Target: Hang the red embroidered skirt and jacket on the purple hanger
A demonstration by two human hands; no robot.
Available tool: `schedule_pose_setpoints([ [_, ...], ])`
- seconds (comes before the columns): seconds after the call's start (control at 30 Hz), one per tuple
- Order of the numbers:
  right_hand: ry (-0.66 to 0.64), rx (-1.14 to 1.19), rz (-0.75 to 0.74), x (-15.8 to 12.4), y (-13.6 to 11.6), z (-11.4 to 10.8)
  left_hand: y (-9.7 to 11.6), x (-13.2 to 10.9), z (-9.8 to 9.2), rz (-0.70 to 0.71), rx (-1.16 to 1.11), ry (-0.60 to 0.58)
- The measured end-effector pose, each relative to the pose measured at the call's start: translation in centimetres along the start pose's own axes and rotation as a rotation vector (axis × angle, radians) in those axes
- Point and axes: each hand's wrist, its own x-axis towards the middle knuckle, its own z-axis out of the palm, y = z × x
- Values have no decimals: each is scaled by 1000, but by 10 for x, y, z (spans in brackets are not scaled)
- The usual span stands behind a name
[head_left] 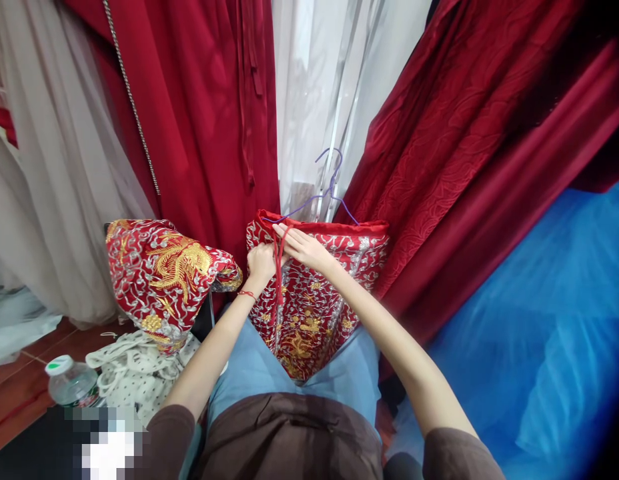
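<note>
We find the embroidered piece (317,303), red with silver scrolls and gold figures, across the person's lap between the jeans-clad knees, its plain red top edge facing away. The purple hanger (332,185) is already at that edge: both lower ends meet the red band, hook up and hung on nothing that we can make out. Whether the ends are fastened or merely tucked in, we cannot tell.

The red ties (279,283) are where we judge the work unfinished. Strands dangle down the front, and we see no finished bow or knot, though fingers cover the upper part. The hands are together at the left of the band: the left hand (262,260) curled beside the ties, its grip hidden; the right hand (307,248) laid nearly flat, fingertips at the edge. How firmly either holds, we cannot say.

Room: the right half of the band lies untouched by fingers. Beyond, white cloth (307,80) hangs close behind the hook, flanked by red drapery (194,113), so we reckon forward reach is tight. At left, a second embroidered garment (177,267) stands just beside the left wrist, spotted fabric (134,367) and a bottle (72,381) lower down. Blue tulle (554,313) fills the far right.
</note>
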Motion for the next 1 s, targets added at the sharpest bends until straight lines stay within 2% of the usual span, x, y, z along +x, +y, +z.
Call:
schedule_pose_setpoints([
  [0.1,15,61,-20,3,-3,-5,1,4,3,-9,22,81],
  [0.33,-49,39,-25,7,-9,-11,-2,6,15,22,14,84],
  [0.47,-51,-4,-37,9,-10,-9,-7,4,25,84,5,102],
  [0.6,-78,-54,-28,9,-7,-4,-8,4,31,83,16,109],
  [0.83,-82,-171,3,12,8,-5,3,8,26,61,48,105],
  [1.0,-58,-126,153,23,20,-11,11,5,15,75,1,43],
])
